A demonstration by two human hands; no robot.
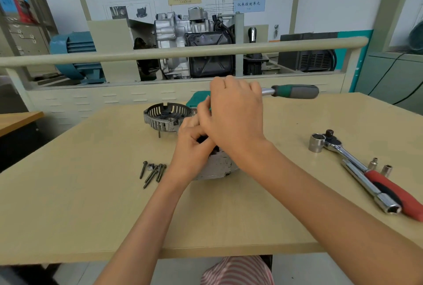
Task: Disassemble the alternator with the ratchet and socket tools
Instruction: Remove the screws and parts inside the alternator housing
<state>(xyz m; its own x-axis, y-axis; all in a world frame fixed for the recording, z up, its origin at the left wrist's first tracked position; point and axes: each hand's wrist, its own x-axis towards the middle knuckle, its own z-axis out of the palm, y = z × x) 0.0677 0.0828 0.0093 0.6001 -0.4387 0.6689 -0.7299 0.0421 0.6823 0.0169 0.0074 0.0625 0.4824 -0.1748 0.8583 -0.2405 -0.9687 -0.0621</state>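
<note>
Left of the fingers, on the pale wooden table, lies a loose cluster of dark long bolts, heads pointing away from the viewer, together with one small grey metal piece; they lie just beside the left wrist and apart from it. Beyond the bolts, up and to the left of the fingertips, stands the detached slotted end cover of the alternator, open side up, with one stud protruding beneath its rim. At centre, the left hand rests with curled fingers on top of the alternator body, which sits on the table directly beneath both hands; only its grey lower casing shows, and what exactly the left fingers pinch cannot be told. Crossing above it, the right hand is closed around the head end of a ratchet with green-and-grey handle, whose handle projects to the right of the knuckles, clear of the table. Behind the hands, a teal case is partly visible. Well to the right of the fingers lie a large socket, touching the head of a second ratchet with a red handle, a chrome extension bar alongside it, and two small sockets standing upright just beyond the handle.
</note>
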